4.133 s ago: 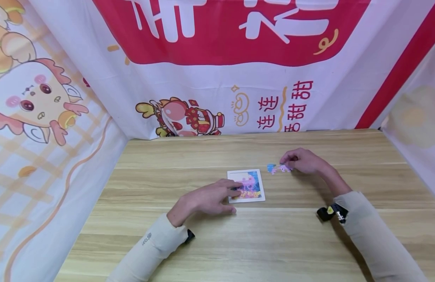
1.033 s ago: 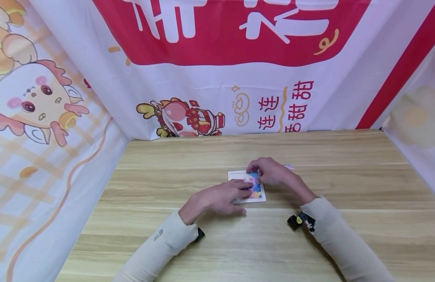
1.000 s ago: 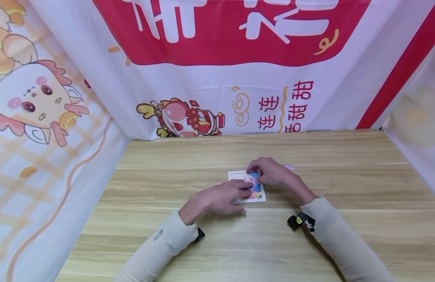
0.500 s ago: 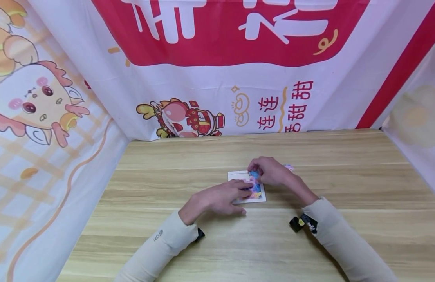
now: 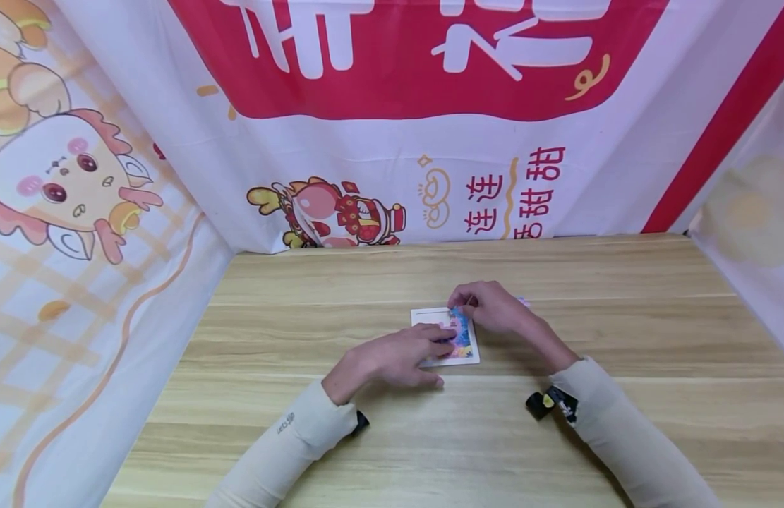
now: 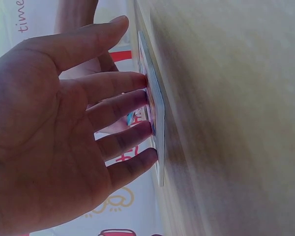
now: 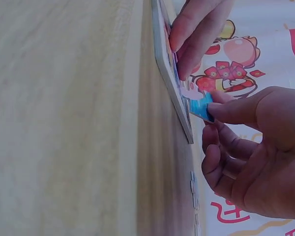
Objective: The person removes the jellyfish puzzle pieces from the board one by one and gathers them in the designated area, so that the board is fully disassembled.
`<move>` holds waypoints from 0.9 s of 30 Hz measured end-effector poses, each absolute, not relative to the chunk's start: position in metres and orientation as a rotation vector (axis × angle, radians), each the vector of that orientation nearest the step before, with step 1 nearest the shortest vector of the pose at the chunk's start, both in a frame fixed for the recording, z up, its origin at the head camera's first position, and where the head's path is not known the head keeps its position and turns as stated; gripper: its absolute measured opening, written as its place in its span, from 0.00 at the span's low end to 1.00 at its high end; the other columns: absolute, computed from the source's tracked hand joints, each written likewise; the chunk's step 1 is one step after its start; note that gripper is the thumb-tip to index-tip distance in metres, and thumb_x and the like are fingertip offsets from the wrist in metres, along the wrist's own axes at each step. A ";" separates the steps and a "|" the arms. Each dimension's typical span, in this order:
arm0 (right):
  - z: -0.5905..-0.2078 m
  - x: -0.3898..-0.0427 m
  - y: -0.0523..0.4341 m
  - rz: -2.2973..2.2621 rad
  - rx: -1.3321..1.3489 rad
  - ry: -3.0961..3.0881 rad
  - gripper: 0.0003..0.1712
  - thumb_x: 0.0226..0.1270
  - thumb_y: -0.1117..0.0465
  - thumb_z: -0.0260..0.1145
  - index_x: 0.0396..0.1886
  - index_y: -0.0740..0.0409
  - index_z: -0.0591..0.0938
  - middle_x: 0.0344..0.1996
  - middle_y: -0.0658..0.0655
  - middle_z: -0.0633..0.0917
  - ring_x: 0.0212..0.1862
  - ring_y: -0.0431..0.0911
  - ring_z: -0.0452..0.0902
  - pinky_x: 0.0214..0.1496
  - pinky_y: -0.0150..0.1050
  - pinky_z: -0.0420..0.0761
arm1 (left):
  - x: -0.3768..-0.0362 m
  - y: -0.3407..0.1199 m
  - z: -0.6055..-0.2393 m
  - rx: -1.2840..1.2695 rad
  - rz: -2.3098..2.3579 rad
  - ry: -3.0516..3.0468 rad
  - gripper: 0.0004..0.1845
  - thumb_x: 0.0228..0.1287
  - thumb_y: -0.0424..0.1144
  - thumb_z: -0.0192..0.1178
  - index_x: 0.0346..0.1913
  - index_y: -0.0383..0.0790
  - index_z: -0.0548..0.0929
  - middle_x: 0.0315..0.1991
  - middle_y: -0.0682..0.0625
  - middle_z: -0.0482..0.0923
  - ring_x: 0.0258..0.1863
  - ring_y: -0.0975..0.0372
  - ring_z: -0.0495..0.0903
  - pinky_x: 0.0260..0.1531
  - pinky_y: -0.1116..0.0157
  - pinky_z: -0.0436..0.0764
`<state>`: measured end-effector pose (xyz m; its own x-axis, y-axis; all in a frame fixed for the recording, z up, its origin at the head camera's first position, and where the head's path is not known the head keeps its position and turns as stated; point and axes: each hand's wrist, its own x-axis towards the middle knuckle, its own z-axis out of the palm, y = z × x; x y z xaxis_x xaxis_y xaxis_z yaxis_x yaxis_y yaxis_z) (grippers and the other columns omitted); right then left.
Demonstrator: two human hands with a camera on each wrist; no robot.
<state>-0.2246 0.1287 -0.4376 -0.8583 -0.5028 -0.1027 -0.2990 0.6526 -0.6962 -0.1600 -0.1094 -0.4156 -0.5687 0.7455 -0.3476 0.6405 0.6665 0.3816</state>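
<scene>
1. Pinched between thumb and forefinger of the right hand, a small blue puzzle piece is tilted against the upper right corner of the puzzle tray; the other fingers curl loosely beneath.
2. Left hand lies flat with straight fingers pressing on the lower left part of the tray, gripping nothing.
3. Centre of the head view: the tray lies flat on the wooden table, its white border showing along the top and left edges, with coloured picture in its right half.
4. Just right of the right hand, a pink loose piece peeks out on the table, near the tray's right edge but apart from it.
5. Bare wood spreads widely around the tray: towards the lower edge of the frame, towards the left and towards the right.
6. Printed cloth banners stand along the table's far edge and both side edges, closing it in at the upper, left and right parts of the frame.
</scene>
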 end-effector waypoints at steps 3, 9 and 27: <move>-0.437 -0.226 0.131 -1.049 -0.648 2.560 0.12 0.80 0.68 0.62 0.50 0.53 0.90 0.42 0.55 0.89 0.45 0.47 0.80 0.50 0.40 0.80 | -0.161 -0.110 -0.416 1.075 0.292 2.399 0.36 0.78 0.54 0.64 0.82 0.46 0.68 0.89 0.56 0.51 0.89 0.57 0.49 0.87 0.54 0.57; -0.437 -0.229 0.135 -1.112 -0.636 2.503 0.11 0.80 0.66 0.62 0.50 0.54 0.89 0.43 0.54 0.89 0.46 0.48 0.79 0.51 0.39 0.77 | -0.161 -0.110 -0.417 1.085 0.288 2.405 0.37 0.78 0.55 0.64 0.82 0.46 0.68 0.89 0.56 0.52 0.89 0.57 0.49 0.87 0.54 0.57; -0.437 -0.231 0.161 -1.139 -0.660 2.489 0.11 0.78 0.67 0.62 0.50 0.59 0.89 0.41 0.57 0.89 0.43 0.48 0.79 0.47 0.39 0.79 | -0.158 -0.109 -0.416 1.069 0.306 2.399 0.36 0.78 0.54 0.64 0.82 0.47 0.68 0.89 0.56 0.52 0.89 0.56 0.48 0.88 0.53 0.55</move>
